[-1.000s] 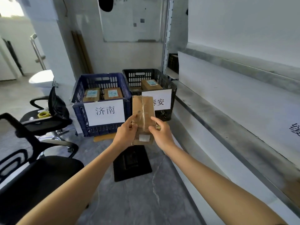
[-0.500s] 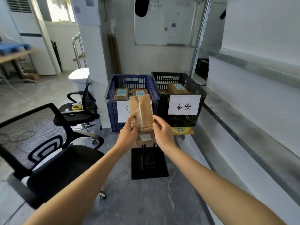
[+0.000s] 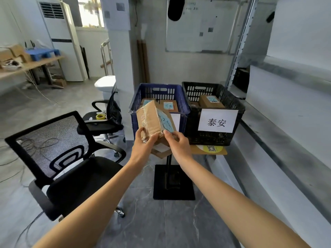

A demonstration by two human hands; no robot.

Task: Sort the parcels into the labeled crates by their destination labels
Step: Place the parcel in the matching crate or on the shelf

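Two crates: blue crate (image 3: pixel 157 86) left, black crate (image 3: pixel 200 84) right. One held parcel (image 3: pixel 152 120), clasped by left grip (image 3: pixel 143 145) and right grip (image 3: pixel 179 144), mostly hides blue crate's label (image 3: pixel 176 121).

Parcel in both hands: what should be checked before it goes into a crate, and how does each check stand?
1. Both the left hand and right hand grip the parcel: ok.
2. Parcel's blue label faces the camera: ok.
3. Label's writing legible: cannot tell, blurred.
4. 泰安 sign on the black crate readable: ok.
5. On the blue crate, front sign readable: not ok, parcel covers most of it.
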